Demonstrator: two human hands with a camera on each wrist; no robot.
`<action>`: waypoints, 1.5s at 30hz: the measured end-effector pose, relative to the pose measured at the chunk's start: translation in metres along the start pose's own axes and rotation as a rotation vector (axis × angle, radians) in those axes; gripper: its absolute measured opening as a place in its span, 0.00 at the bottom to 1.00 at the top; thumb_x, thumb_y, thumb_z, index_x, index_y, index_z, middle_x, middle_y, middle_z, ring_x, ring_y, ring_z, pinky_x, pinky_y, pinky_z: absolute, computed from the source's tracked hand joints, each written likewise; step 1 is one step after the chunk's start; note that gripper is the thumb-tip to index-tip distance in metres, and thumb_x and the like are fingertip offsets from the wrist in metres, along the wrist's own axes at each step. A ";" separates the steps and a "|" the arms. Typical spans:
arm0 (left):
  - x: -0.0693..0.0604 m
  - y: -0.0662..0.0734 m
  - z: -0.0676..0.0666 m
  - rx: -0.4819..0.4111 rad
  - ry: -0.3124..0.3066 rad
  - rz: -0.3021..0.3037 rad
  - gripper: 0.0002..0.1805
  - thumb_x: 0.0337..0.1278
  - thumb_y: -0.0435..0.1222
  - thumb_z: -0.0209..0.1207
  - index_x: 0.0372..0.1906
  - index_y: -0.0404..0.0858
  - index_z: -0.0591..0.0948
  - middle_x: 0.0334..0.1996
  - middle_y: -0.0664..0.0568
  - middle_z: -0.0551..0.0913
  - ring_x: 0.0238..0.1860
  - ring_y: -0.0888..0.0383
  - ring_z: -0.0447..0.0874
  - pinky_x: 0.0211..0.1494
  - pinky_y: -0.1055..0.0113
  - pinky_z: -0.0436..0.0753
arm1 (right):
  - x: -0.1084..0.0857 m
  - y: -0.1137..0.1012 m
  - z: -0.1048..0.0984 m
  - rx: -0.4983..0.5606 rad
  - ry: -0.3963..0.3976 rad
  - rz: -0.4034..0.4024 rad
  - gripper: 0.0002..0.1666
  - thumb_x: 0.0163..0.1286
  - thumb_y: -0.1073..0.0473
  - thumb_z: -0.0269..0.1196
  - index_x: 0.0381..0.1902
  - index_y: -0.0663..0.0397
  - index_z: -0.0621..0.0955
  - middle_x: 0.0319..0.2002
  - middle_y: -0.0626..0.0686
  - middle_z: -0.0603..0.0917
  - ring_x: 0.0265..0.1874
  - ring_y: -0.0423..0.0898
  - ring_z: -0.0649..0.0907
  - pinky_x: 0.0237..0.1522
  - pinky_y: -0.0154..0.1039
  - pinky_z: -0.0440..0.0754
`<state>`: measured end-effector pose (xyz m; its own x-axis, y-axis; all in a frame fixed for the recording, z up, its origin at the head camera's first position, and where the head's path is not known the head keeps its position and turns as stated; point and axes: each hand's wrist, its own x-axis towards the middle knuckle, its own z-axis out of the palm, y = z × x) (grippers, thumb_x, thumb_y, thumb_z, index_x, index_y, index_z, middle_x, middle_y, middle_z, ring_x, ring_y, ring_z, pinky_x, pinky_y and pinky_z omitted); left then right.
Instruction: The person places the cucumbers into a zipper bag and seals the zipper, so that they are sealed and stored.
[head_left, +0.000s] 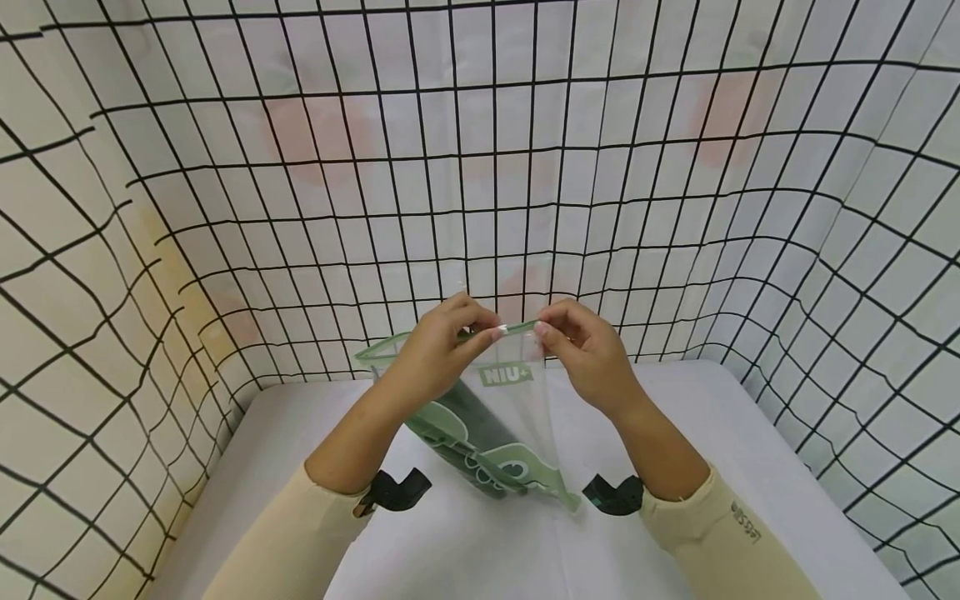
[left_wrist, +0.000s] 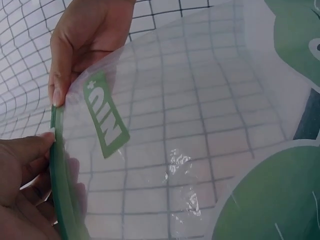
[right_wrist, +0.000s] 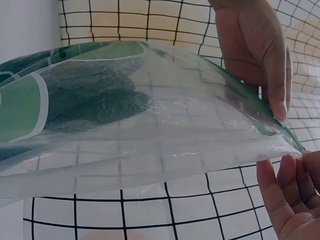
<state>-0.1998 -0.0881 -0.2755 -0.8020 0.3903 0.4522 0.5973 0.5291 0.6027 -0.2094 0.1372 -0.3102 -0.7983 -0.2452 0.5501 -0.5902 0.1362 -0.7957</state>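
A clear zip bag point(head_left: 517, 408) with green cartoon print and a "NIU+" label hangs upright between both hands, its lower end by the table. My left hand point(head_left: 438, 346) pinches the green zip strip point(left_wrist: 56, 165) at its top edge, thumb and fingers on a small white piece that looks like a slider. Close to it, my right hand point(head_left: 596, 358) pinches the corner end of the same strip. On the far left the bag's mouth gapes apart. A dark green item point(right_wrist: 95, 95) lies inside the bag; its kind cannot be told.
A white-covered table point(head_left: 675, 450) lies beneath the bag. Black wire grid point(head_left: 495, 183) stands at the back and both sides, with pale cloth behind it. Each wrist wears a black strap mount point(head_left: 401, 490).
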 end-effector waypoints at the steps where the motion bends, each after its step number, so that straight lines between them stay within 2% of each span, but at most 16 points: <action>1: 0.000 0.000 0.000 0.000 -0.001 -0.002 0.10 0.70 0.42 0.61 0.45 0.41 0.86 0.44 0.55 0.80 0.43 0.59 0.78 0.48 0.64 0.84 | 0.000 0.000 0.000 -0.004 0.004 -0.001 0.07 0.76 0.63 0.60 0.46 0.60 0.80 0.35 0.48 0.79 0.33 0.42 0.80 0.37 0.32 0.87; 12: -0.007 -0.008 -0.006 0.016 -0.016 -0.012 0.10 0.71 0.43 0.60 0.46 0.43 0.86 0.44 0.56 0.80 0.45 0.59 0.78 0.52 0.62 0.84 | -0.003 0.003 -0.004 -0.009 0.035 -0.039 0.05 0.75 0.65 0.60 0.45 0.63 0.80 0.34 0.47 0.78 0.32 0.42 0.79 0.34 0.32 0.85; 18: -0.011 -0.013 -0.010 0.024 -0.019 -0.030 0.10 0.72 0.42 0.59 0.46 0.42 0.85 0.46 0.55 0.80 0.48 0.59 0.80 0.56 0.59 0.85 | -0.005 0.003 -0.009 -0.027 0.044 -0.027 0.06 0.76 0.64 0.59 0.46 0.62 0.79 0.36 0.47 0.78 0.33 0.41 0.80 0.34 0.30 0.85; 28: -0.019 -0.026 -0.017 0.043 -0.012 -0.061 0.10 0.72 0.45 0.58 0.47 0.46 0.85 0.45 0.59 0.79 0.43 0.59 0.76 0.42 0.64 0.80 | -0.008 0.006 -0.020 -0.048 0.074 -0.013 0.08 0.77 0.61 0.59 0.46 0.62 0.79 0.39 0.48 0.79 0.34 0.41 0.80 0.37 0.31 0.85; 36: -0.023 -0.033 -0.024 0.042 -0.009 -0.097 0.10 0.71 0.45 0.59 0.47 0.45 0.85 0.45 0.58 0.79 0.44 0.59 0.79 0.48 0.62 0.83 | -0.007 0.008 -0.025 -0.035 0.092 -0.055 0.09 0.76 0.62 0.59 0.47 0.64 0.79 0.39 0.52 0.79 0.33 0.42 0.80 0.35 0.29 0.84; 45: -0.030 -0.043 -0.031 0.074 -0.017 -0.106 0.09 0.71 0.44 0.60 0.46 0.46 0.85 0.44 0.58 0.80 0.43 0.59 0.78 0.47 0.62 0.82 | -0.010 0.010 -0.032 -0.059 0.127 -0.032 0.08 0.76 0.65 0.58 0.47 0.66 0.78 0.42 0.44 0.80 0.33 0.39 0.80 0.37 0.27 0.84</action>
<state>-0.2013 -0.1459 -0.2941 -0.8611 0.3412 0.3768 0.5074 0.6224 0.5959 -0.2111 0.1719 -0.3161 -0.7854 -0.1273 0.6057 -0.6187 0.1874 -0.7629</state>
